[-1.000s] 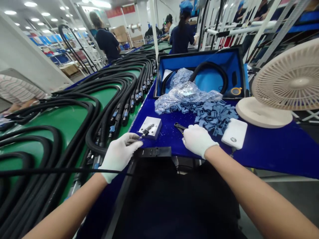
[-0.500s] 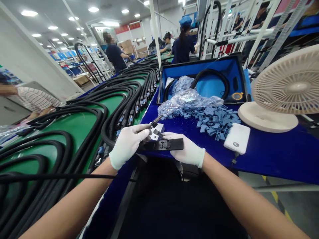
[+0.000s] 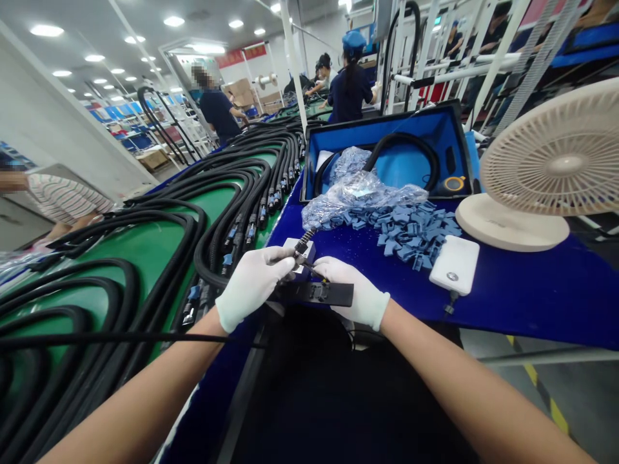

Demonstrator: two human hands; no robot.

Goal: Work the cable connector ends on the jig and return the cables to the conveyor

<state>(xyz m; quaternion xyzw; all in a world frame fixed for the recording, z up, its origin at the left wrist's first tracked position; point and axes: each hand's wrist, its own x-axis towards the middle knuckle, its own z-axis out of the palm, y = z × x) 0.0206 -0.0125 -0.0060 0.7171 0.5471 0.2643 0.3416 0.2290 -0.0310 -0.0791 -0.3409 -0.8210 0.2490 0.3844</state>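
My left hand (image 3: 254, 283), in a white glove, pinches a small black connector piece with a ribbed, spring-like end (image 3: 304, 241) that points up and away. My right hand (image 3: 360, 298), also gloved, has its fingertips closed at the lower end of that piece, where a thin dark part with a speck of yellow shows. Exactly what those fingers grip is too small to make out. In front of the right hand lies a flat black bar (image 3: 338, 294) with a small raised mechanism on it. Just behind the fingertips sits a white block (image 3: 291, 245), partly hidden.
Blue plastic clips (image 3: 411, 229) lie heaped beside clear plastic bags (image 3: 358, 191). A blue bin (image 3: 401, 171) holds thick black hose. A white power bank (image 3: 454, 264) and a beige fan (image 3: 512, 222) stand right. Black cables (image 3: 188, 225) cover the green bench leftward. Several people work farther off.
The view has shifted slightly. My left hand has turned the ribbed piece a little more upright, and its lower end now meets my right fingertips. The thin part with yellow has become visible.
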